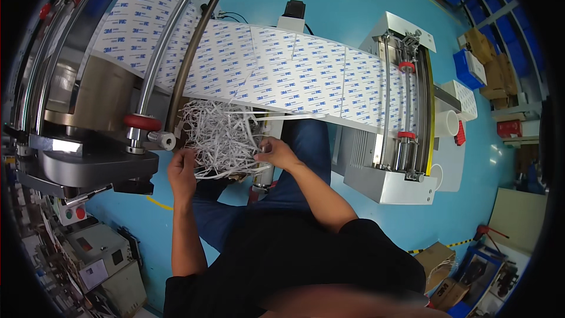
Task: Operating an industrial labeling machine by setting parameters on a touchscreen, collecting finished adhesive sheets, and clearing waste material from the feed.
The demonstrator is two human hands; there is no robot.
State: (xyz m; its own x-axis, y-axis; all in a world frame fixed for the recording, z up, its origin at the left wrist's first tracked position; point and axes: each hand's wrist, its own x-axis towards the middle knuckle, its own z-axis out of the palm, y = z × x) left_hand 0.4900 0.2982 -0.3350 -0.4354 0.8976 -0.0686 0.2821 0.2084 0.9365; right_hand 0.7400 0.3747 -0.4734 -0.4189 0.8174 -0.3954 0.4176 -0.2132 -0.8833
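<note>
A tangled heap of thin white paper strips (220, 138) sits in front of me, below a long printed web. My left hand (181, 172) is closed at the heap's left edge; what lies between its fingers is hidden. At the right edge, my right hand (278, 154) has its thumb and fingers curled together against the strips. Exactly what it grips is too small to tell. Over the heap stretches the white web (294, 73) with a repeated blue print, crossed by several cut lines. One loose white strip (288, 116) trails rightward from the heap along the web's near edge.
To the left stands a machine with metal rollers (156, 59) and a red collar (142, 122). The web runs right into a grey-white roller unit (391, 176). Beyond that are a white cup (445, 122) and cardboard boxes (497, 73). A control cabinet (97, 247) is at lower left.
</note>
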